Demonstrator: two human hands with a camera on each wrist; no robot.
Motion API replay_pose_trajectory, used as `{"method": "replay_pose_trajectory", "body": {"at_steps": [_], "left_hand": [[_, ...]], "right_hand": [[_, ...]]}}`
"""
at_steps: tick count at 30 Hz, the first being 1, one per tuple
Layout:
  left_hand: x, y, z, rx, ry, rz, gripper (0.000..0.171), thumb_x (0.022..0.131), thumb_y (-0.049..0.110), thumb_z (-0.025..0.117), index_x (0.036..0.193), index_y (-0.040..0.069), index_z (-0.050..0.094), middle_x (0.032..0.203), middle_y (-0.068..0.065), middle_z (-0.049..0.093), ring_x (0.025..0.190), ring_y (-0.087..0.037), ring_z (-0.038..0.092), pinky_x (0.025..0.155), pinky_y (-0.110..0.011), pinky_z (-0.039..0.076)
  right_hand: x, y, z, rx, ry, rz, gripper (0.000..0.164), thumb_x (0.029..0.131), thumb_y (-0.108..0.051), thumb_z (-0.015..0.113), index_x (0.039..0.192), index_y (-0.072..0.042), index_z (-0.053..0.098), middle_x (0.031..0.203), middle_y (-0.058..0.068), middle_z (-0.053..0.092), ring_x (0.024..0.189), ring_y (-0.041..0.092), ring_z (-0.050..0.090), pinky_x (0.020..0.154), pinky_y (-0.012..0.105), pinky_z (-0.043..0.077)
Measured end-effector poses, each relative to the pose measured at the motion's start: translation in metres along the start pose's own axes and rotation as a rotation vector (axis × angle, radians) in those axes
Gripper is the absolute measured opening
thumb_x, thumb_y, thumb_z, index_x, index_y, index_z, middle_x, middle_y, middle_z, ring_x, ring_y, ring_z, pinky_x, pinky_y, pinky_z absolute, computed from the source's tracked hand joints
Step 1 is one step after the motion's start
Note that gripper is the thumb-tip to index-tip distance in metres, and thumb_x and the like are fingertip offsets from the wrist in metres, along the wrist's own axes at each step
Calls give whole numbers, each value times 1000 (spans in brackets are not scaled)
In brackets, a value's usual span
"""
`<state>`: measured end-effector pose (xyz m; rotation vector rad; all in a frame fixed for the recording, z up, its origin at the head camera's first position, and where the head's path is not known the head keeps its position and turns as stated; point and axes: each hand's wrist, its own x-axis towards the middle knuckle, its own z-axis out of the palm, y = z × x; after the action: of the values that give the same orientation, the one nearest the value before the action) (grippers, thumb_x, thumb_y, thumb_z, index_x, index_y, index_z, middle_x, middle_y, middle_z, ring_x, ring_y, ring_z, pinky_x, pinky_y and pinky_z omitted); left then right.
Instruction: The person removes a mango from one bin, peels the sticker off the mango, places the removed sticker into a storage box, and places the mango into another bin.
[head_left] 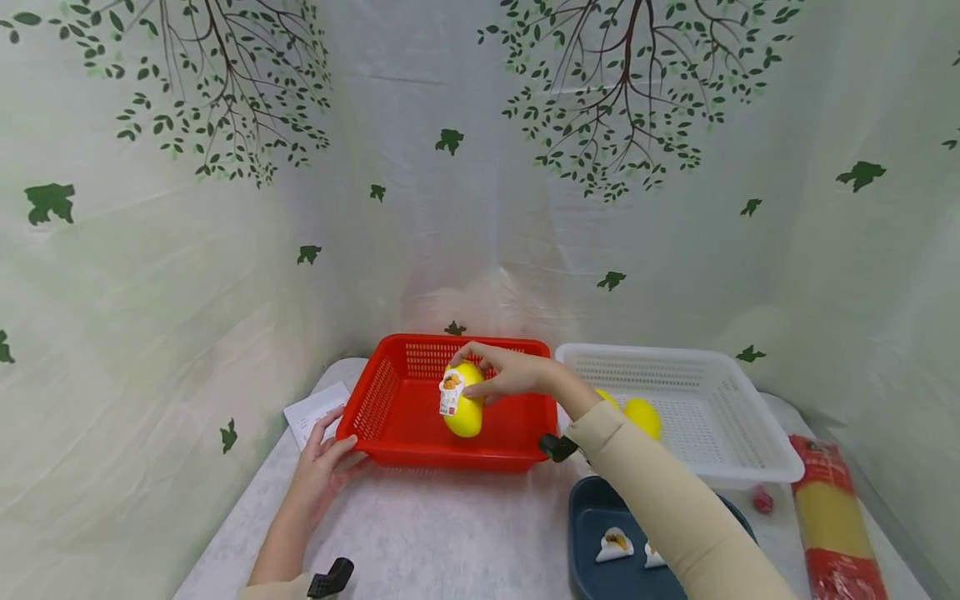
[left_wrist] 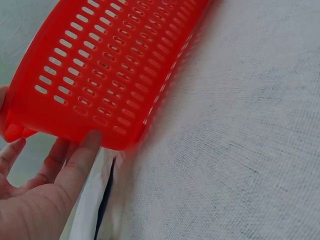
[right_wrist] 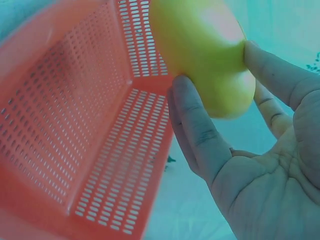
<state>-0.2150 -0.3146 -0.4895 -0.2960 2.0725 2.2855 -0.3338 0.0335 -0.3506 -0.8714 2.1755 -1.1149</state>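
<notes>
Over the red basket [head_left: 442, 457], my right hand [head_left: 510, 372] pinches a smooth yellow egg-shaped object [head_left: 467, 417] between thumb and fingers. A white label with an orange picture faces my head camera. In the right wrist view the same yellow egg-shaped object [right_wrist: 200, 55] sits between the fingertips, above the slotted basket [right_wrist: 112, 165]. My left hand [head_left: 322, 475] grips the near left corner of the red basket. The left wrist view has that hand's fingers against the basket wall [left_wrist: 100, 75], with a bit of another digit at the rim.
A white basket [head_left: 675, 358] holds yellow egg-shaped objects [head_left: 642, 417], partly behind my right sleeve. A dark blue tray [head_left: 581, 533] in front has white label pieces [head_left: 615, 545]. A red-and-yellow packet [head_left: 834, 517] and small red item [head_left: 762, 500] lie right; paper [head_left: 311, 411] lies left.
</notes>
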Motion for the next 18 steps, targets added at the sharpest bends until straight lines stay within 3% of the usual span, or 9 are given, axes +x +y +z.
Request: {"method": "replay_pose_trajectory", "body": {"at_steps": [8, 18], "left_hand": [[0, -1, -4, -3, -9, -3, 70, 111, 35, 60, 169, 36, 21, 166, -9, 36, 117, -4, 70, 111, -39, 56], [1, -1, -2, 1, -10, 1, 69, 111, 37, 59, 169, 38, 21, 167, -8, 35, 117, -4, 70, 110, -35, 57]], "right_hand": [[-34, -2, 3, -15, -5, -48, 51, 100, -21, 77, 144, -26, 52, 139, 7, 58, 118, 27, 64, 97, 46, 65], [-70, 5, 21, -49, 5, -61, 51, 100, -28, 77, 143, -29, 51, 137, 3, 58, 118, 26, 62, 91, 38, 65]]}}
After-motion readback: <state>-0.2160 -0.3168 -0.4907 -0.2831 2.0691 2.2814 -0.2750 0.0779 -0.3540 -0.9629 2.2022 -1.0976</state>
